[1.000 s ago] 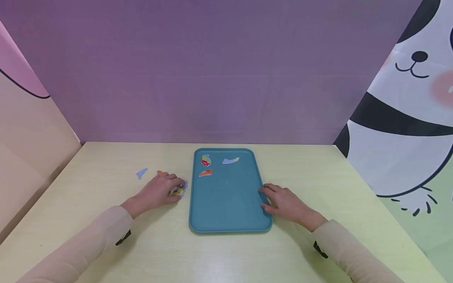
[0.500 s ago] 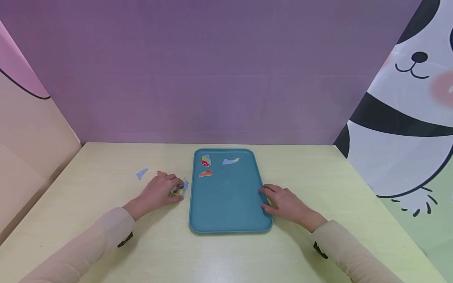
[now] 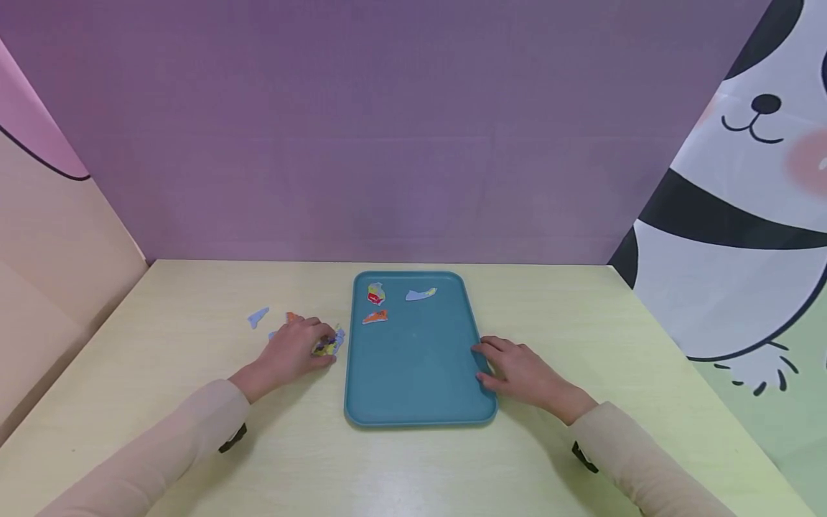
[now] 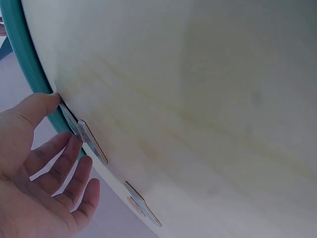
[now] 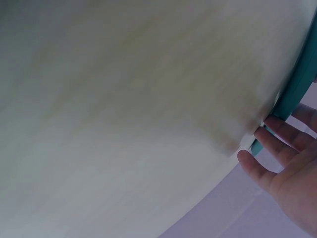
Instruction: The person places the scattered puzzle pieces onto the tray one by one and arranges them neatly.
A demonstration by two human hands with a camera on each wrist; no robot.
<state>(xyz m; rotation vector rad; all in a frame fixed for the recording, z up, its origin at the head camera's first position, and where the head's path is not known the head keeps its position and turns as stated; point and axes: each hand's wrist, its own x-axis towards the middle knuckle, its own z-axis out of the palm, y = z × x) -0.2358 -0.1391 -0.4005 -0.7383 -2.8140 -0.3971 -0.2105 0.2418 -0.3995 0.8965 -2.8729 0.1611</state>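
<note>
In the head view my left hand (image 3: 293,350) is left of the blue-green tray (image 3: 420,380), fingers bent over a yellow-and-blue puzzle piece (image 3: 326,349). The left wrist view shows thumb and fingertips at opposite ends of this flat piece (image 4: 71,118), pinching it close to the table. Another piece (image 4: 94,143) lies right by the fingertips. My right hand (image 3: 522,370) rests at the tray's right rim, fingers relaxed, the fingertips over the edge. On the tray lie a red-and-yellow piece (image 3: 376,294), an orange piece (image 3: 375,317) and a light blue piece (image 3: 421,294).
On the table (image 3: 258,459), left of the tray, lie a blue piece (image 3: 258,317) and an orange piece (image 3: 293,316), the latter partly behind the left hand. A purple backdrop (image 3: 388,143) rises at the table's far edge. A panda-print panel (image 3: 736,287) stands at the right.
My left hand has shifted very slightly to the right along with its forearm, baring a bit of blue piece behind it. The right hand and the tray stay where they were.
</note>
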